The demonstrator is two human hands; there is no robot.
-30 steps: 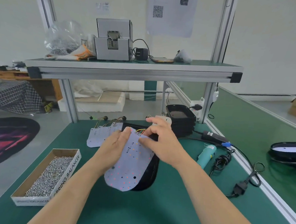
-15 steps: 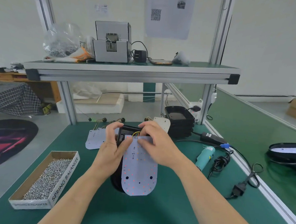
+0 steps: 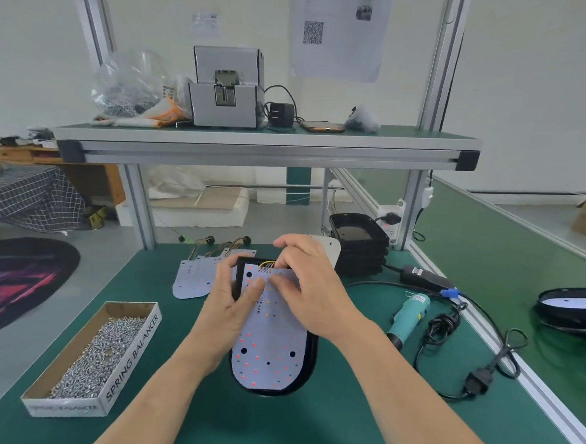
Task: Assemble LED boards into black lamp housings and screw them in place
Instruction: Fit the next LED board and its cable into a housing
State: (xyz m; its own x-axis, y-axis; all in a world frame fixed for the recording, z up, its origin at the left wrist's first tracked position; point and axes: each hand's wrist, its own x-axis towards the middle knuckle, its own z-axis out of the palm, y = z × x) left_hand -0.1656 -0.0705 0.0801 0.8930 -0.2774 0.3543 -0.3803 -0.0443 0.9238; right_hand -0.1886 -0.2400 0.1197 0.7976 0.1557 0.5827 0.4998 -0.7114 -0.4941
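Observation:
A white LED board (image 3: 270, 351) with red and orange dots lies on a black lamp housing (image 3: 312, 353) in the middle of the green bench, rounded end toward me. Coloured wires (image 3: 267, 264) leave its far end. My left hand (image 3: 226, 307) holds the far left side: fingers curl round the housing's edge and the thumb presses on the board. My right hand (image 3: 309, 291) covers the far right part, its thumb on the board and its fingers curled over the far edge by the wires.
An open box of screws (image 3: 98, 350) sits at the near left. Spare LED boards (image 3: 192, 281) lie behind my left hand. Stacked black housings (image 3: 359, 239) stand at the back right. A teal electric screwdriver (image 3: 409, 314) and its cable (image 3: 477, 384) lie to the right. A shelf (image 3: 255, 144) hangs overhead.
The board has swung from a tilt to line up over the housing and now lies lower on it. Both hands have moved to its far end.

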